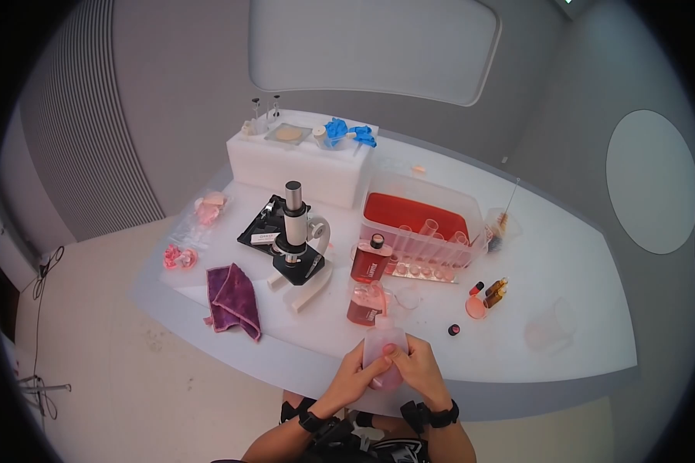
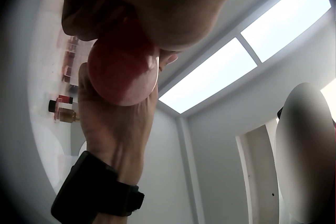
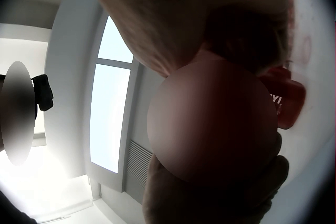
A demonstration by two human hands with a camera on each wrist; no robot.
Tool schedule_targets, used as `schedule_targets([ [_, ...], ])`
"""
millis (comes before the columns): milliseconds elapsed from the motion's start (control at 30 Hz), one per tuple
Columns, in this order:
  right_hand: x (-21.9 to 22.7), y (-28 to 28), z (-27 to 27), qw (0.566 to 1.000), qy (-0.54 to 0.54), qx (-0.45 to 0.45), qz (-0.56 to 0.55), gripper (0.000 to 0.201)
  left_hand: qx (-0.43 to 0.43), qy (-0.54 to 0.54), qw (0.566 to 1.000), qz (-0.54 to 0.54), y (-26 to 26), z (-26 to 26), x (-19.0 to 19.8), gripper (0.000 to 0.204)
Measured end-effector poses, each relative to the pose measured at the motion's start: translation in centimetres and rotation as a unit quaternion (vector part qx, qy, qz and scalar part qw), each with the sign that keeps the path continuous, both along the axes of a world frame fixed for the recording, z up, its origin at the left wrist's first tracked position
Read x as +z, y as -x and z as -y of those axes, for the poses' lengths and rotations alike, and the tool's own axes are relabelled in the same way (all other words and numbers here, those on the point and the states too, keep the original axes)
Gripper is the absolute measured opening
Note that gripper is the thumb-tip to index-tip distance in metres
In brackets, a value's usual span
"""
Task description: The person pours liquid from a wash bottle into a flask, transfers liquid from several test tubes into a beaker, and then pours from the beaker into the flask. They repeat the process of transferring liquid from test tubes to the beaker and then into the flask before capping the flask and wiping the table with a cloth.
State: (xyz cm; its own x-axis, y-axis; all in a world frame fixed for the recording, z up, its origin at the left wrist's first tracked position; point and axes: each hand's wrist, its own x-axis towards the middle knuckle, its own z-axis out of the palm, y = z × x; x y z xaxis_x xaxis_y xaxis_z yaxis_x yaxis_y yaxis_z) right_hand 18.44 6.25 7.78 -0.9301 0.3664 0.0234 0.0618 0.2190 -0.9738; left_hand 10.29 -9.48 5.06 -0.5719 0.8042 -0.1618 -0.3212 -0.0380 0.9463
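A translucent squeeze bottle (image 1: 386, 339) with a thin spout and pinkish contents is held between both hands at the front edge of the table. My left hand (image 1: 355, 380) grips its left side and my right hand (image 1: 417, 366) its right side, thumbs across the front. From below, its rounded reddish base (image 2: 123, 71) shows in the left wrist view. The spout overlaps a small clear vessel and a red bottle (image 1: 361, 312) just beyond the hands. Behind that stands a second red bottle (image 1: 371, 264) with a black cap.
A microscope (image 1: 297, 239) stands left of centre, beside a purple cloth (image 1: 233, 301). A clear bin with a red inside (image 1: 421, 212) and test tubes is behind the red bottles. Amber vials (image 1: 496, 292) lie to the right. Blue gloves (image 1: 336, 130) rest on a white block (image 1: 293, 170).
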Motion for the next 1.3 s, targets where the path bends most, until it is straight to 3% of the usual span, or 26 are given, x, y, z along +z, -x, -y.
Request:
schedule_targets([
  [333, -0.2, 0.1, -0.2, 1.000, 0.014, -0.005, -0.001, 0.042, 0.039, -0.055, 0.997, -0.039, -0.3, -0.6, -1.1, 0.044],
  [433, -0.1, 0.1, -0.1, 1.000, 0.012, -0.003, 0.000, 0.042, 0.026, -0.019, 0.999, -0.022, -0.3, -0.3, -0.6, 0.044],
  [1300, -0.1, -0.2, -0.1, 0.998, 0.064, -0.004, 0.000, 0.041, 0.053, -0.061, 0.996, 0.038, -0.9, -0.5, 0.2, 0.038],
])
